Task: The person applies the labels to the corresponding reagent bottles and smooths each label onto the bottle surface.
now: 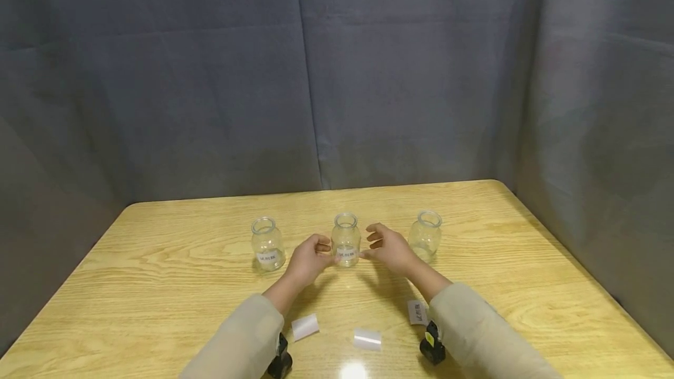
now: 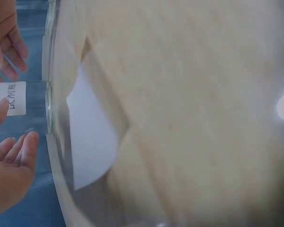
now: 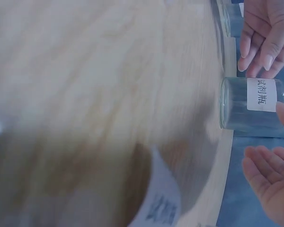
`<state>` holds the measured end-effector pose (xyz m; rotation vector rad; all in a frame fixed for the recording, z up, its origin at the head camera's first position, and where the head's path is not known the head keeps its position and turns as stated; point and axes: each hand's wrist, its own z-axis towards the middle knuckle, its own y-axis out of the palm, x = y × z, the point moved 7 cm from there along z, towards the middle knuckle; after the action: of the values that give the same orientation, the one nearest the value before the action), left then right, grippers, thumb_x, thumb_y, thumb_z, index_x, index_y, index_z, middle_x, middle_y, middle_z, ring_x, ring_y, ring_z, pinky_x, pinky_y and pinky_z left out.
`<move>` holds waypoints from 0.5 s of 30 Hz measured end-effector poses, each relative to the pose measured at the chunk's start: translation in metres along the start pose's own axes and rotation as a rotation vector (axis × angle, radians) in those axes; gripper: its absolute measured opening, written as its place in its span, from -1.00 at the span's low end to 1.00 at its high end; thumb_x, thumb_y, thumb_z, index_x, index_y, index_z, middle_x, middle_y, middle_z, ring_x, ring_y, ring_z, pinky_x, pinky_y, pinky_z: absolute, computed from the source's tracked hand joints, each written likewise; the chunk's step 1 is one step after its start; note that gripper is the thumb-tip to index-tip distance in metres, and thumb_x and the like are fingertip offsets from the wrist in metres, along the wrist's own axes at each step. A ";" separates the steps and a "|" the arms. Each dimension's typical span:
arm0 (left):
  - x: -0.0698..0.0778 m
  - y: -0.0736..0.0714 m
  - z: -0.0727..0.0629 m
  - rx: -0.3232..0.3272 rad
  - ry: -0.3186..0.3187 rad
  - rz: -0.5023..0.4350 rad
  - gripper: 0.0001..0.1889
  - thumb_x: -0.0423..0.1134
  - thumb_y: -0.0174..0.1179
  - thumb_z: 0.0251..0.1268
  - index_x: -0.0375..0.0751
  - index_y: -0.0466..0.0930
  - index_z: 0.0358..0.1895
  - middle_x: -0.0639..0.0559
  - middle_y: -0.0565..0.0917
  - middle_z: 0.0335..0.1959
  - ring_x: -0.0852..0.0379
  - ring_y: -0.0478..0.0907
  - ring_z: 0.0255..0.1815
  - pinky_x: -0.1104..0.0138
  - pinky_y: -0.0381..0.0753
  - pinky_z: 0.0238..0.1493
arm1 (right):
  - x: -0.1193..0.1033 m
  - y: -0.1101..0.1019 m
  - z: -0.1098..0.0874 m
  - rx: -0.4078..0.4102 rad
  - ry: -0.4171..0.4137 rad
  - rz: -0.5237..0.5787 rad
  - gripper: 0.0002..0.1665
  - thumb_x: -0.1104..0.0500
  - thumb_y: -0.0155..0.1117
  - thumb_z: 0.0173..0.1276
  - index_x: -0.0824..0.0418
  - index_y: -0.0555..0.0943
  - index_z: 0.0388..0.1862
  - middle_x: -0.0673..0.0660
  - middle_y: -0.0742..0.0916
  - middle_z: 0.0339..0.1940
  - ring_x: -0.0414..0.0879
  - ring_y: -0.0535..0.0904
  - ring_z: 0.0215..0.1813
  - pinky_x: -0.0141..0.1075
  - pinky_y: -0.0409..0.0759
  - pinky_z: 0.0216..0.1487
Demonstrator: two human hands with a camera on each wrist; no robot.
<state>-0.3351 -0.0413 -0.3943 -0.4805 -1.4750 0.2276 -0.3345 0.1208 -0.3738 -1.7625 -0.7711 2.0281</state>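
Glass jar (image 1: 346, 240) upright between left hand (image 1: 308, 261) and right hand (image 1: 389, 250), both loosely wide, thumbs near its label (image 1: 347, 254)

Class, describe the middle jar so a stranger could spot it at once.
On the wooden table, find the left hand and right hand. The middle jar stands upright between them, its white label facing the head camera. Unlike the left jar and right jar, it has a hand on each side.
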 end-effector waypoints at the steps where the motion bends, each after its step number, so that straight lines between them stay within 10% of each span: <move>1: 0.001 0.000 -0.001 -0.003 -0.002 -0.003 -0.57 -0.32 0.25 -0.04 -0.36 0.38 -0.05 -0.13 0.50 -0.17 -0.04 0.44 -0.16 0.29 0.50 -0.25 | 0.000 -0.001 -0.002 -0.003 -0.007 0.003 -0.38 0.27 0.32 0.00 0.39 0.34 0.06 0.27 0.55 -0.14 0.12 0.48 -0.10 -0.18 0.49 -0.18; 15: 0.013 0.011 -0.029 -0.089 -0.024 -0.095 -0.66 -0.28 0.23 0.00 -0.39 0.42 -0.15 -0.07 0.51 -0.26 0.07 0.45 -0.25 0.31 0.47 -0.23 | 0.013 -0.011 -0.033 -0.091 0.012 -0.010 -0.48 0.24 0.28 0.05 0.41 0.38 -0.01 0.22 0.56 -0.22 0.00 0.48 -0.20 -0.21 0.49 -0.24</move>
<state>-0.3041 -0.0305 -0.3879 -0.4795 -1.5319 0.0930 -0.3051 0.1424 -0.3801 -1.8135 -0.8797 2.0036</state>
